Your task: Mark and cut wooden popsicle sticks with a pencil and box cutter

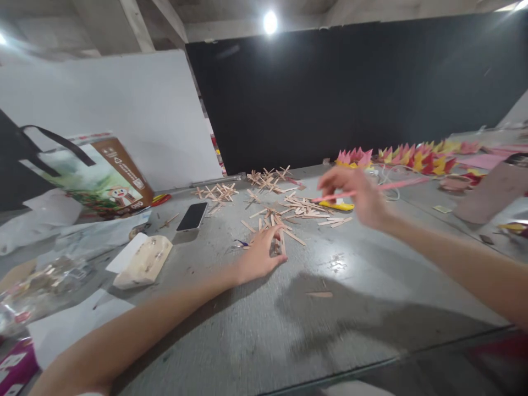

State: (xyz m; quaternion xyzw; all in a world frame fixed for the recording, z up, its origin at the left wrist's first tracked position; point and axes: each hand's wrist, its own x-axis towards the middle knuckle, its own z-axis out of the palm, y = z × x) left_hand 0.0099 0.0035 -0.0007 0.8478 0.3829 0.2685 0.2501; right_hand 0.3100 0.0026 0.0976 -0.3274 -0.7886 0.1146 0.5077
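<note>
The left hand [259, 257] lies low on the grey counter [330, 324], its fingers curled down onto a few pale wooden sticks [277, 235] at the near edge of a loose scatter. The right hand [359, 193] hangs raised above the counter, motion-blurred, fingers pinched around a thin pink stick [373, 190] that runs out to either side of the grip. The sticks are flat, narrow and light tan; many lie loose and crossed just beyond the left hand, and further back small glued crosses of sticks [269, 179] sit in clusters. A yellow tool [338, 205] lies among the sticks below the right hand. Left of the scatter a dark phone [192, 216] lies flat, and nearer a pale block [144, 262] rests beside white paper. A printed bag [103, 179] stands at far left. Along the back right, pink, red and yellow folded paper shapes [412, 157] form a row.
</note>
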